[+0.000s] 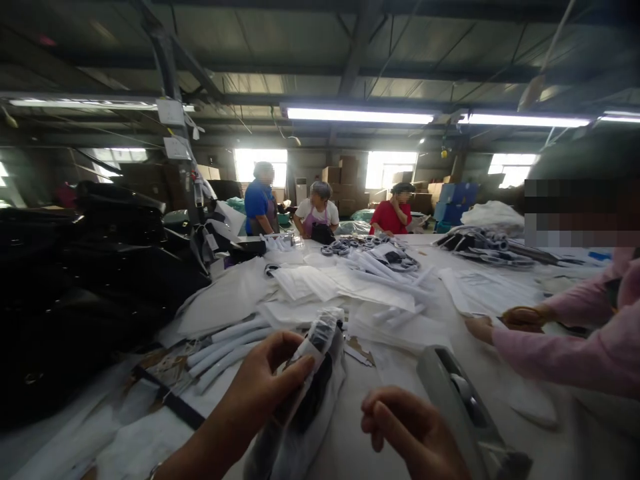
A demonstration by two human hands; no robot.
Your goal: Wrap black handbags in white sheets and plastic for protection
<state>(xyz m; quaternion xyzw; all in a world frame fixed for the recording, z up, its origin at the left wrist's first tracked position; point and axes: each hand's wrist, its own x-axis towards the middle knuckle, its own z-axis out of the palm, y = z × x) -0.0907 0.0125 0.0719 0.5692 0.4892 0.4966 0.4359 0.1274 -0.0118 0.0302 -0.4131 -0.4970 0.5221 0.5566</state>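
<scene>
My left hand is closed around a black item in a clear plastic bag, thumb on top of the plastic. The bagged item stands tilted over the table, its upper end pointing away from me; what is inside cannot be made out. To the right of it, apart from the bag, my right hand is raised with its fingers curled in and the thumb against them. Anything between those fingertips is too small to see. Just beyond the right hand sits a grey tape dispenser.
White sheets and white tubes cover the table ahead. Black bags are piled at the left. At the right a co-worker's pink sleeve reaches in, hands on white sheets. Several people stand or sit across the table.
</scene>
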